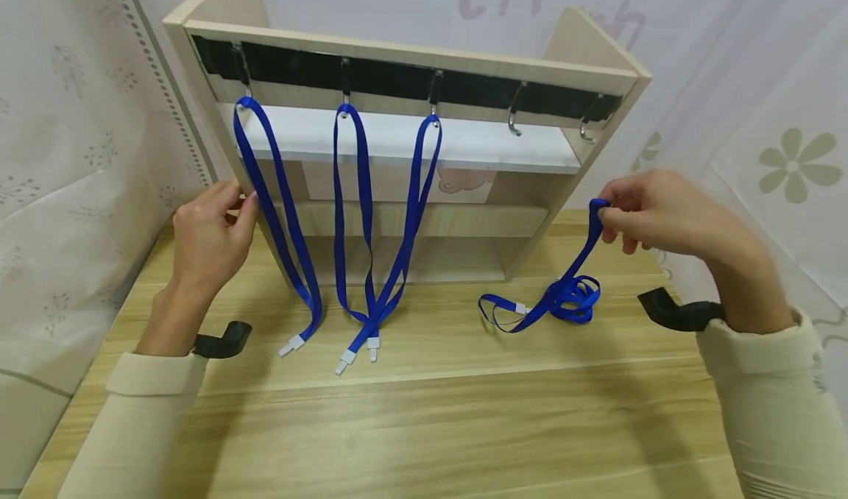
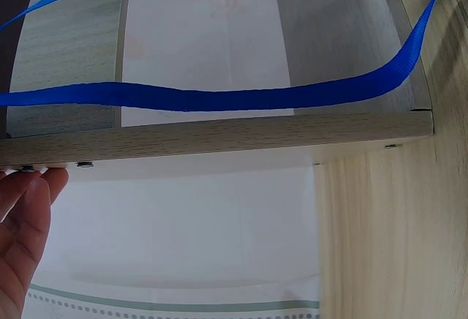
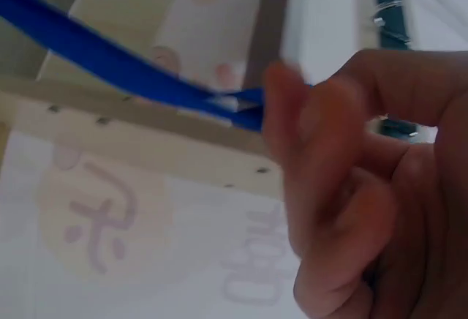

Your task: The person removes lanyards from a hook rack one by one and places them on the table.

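In the head view, a blue lanyard (image 1: 559, 285) is pinched at one end between thumb and fingers of my right hand (image 1: 652, 208). Its other end lies coiled on the table. In the right wrist view that lanyard (image 3: 110, 63) runs taut from my blurred fingertips (image 3: 281, 88). My left hand (image 1: 215, 227), bent at the fingers, touches the left side panel (image 2: 219, 137) of a wooden rack (image 1: 411, 43); whether it grips the panel is unclear. Blue lanyards with white clips hang from the left hook (image 1: 241, 72), the second hook (image 1: 345, 79) and the middle hook (image 1: 435, 90).
Two hooks at the right, the fourth hook (image 1: 515, 109) and the last hook (image 1: 586, 124), carry no lanyard. The rack stands on a wood-grain table (image 1: 464, 425). Patterned white cloth (image 1: 729, 79) hangs behind and beside it. A black curved piece sits at each wrist.
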{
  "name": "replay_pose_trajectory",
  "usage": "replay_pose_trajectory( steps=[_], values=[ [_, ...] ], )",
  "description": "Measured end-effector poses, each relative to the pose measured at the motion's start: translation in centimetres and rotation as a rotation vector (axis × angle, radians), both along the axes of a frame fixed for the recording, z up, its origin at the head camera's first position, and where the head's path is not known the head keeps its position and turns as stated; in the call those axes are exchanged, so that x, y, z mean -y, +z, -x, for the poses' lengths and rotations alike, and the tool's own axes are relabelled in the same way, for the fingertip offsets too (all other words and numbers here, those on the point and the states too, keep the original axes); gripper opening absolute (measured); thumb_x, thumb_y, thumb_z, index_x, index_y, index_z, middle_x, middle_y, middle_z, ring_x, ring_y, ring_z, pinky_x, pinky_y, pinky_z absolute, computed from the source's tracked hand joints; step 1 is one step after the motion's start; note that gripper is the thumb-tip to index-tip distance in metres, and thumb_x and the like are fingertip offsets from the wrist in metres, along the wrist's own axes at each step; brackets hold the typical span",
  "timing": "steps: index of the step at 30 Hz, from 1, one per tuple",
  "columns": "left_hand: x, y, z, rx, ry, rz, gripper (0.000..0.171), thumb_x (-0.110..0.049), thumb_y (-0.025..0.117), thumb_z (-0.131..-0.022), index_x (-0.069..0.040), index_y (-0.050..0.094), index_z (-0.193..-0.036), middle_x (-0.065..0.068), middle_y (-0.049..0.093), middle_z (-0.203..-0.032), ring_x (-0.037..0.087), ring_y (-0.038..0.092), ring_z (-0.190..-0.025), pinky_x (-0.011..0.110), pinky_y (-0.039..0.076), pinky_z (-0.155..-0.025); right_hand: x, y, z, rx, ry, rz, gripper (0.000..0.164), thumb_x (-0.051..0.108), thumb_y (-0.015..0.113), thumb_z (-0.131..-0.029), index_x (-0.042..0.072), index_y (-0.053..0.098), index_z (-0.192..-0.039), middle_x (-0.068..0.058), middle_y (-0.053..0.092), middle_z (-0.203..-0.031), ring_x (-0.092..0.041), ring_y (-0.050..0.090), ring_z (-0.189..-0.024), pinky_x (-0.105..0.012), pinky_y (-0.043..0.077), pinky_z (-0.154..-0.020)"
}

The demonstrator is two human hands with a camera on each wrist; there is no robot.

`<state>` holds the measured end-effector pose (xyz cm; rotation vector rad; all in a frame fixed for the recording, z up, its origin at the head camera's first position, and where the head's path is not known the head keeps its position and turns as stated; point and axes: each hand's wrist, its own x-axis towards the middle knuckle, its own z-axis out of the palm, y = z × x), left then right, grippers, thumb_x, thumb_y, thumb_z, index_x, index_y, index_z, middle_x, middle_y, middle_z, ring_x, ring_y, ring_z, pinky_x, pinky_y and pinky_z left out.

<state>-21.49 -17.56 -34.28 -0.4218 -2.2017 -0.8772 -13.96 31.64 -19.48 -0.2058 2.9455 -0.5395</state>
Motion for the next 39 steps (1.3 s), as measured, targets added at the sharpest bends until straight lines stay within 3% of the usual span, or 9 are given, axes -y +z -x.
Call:
replay_pose_trajectory(
  steps=[7, 18, 24, 27, 33, 39],
  values=[
    [0.0, 0.0, 0.0, 0.011, 0.001, -0.008, 0.019, -0.009, 0.060, -0.097, 0.007, 0.066, -0.088, 0.024, 0.069, -0.083, 0.041, 0.069, -0.076, -0.001, 0.028, -0.069, 0.0, -2.7, 1.8, -0.030, 0.023, -0.068, 0.012, 0.013, 0.057, -0.092, 0.007, 0.068, -0.092, -0.002, 0.070, -0.074, -0.016, 0.063, -0.059, -0.030, 0.049, -0.051],
    [0.0, 0.1, 0.0, 0.012, -0.006, -0.003, 0.019, -0.008, 0.059, -0.097, 0.008, 0.065, -0.088, 0.024, 0.068, -0.082, 0.040, 0.069, -0.078, -0.001, 0.029, -0.069, 2.0, -7.2, 4.1, -0.044, 0.123, -0.001, 0.031, 0.018, 0.059, -0.096, -0.002, 0.064, -0.119, -0.011, 0.073, -0.089, -0.015, 0.067, -0.066, -0.031, 0.054, -0.055],
    [0.0, 0.0, 0.0, 0.002, -0.001, -0.003, 0.019, -0.007, 0.060, -0.097, 0.007, 0.064, -0.084, 0.023, 0.068, -0.082, 0.041, 0.069, -0.075, 0.000, 0.029, -0.068, 3.5, -10.4, 4.7, -0.129, 0.180, 0.028, 0.022, 0.014, 0.060, -0.096, 0.001, 0.068, -0.111, -0.010, 0.073, -0.093, -0.021, 0.070, -0.080, -0.039, 0.056, -0.070],
    [0.0, 0.0, -0.1, 0.007, -0.001, -0.004, 0.019, -0.008, 0.060, -0.097, 0.007, 0.064, -0.085, 0.023, 0.068, -0.082, 0.041, 0.069, -0.076, 0.000, 0.029, -0.068, 4.2, -11.8, 4.6, -0.126, 0.242, 0.053, 0.017, 0.011, 0.062, -0.094, 0.003, 0.070, -0.107, -0.008, 0.074, -0.092, -0.019, 0.069, -0.082, -0.037, 0.056, -0.071],
    [-0.1, 0.0, -0.1, 0.013, -0.005, -0.006, 0.019, -0.008, 0.059, -0.097, 0.008, 0.066, -0.089, 0.024, 0.068, -0.083, 0.041, 0.069, -0.078, -0.001, 0.029, -0.069, 4.2, -14.0, 3.8, 0.084, 0.348, 0.205, 0.016, 0.008, 0.059, -0.096, 0.005, 0.070, -0.108, -0.005, 0.073, -0.087, -0.011, 0.064, -0.065, -0.028, 0.053, -0.055],
    [-0.1, 0.1, -0.1, 0.018, -0.003, -0.006, 0.019, -0.008, 0.059, -0.097, 0.008, 0.066, -0.090, 0.024, 0.067, -0.082, 0.040, 0.069, -0.078, -0.001, 0.029, -0.069, 2.4, -15.8, 3.1, 0.358, 0.363, 0.390, 0.015, 0.011, 0.057, -0.100, 0.003, 0.068, -0.107, -0.009, 0.074, -0.091, -0.019, 0.069, -0.077, -0.029, 0.055, -0.057]
  ],
)
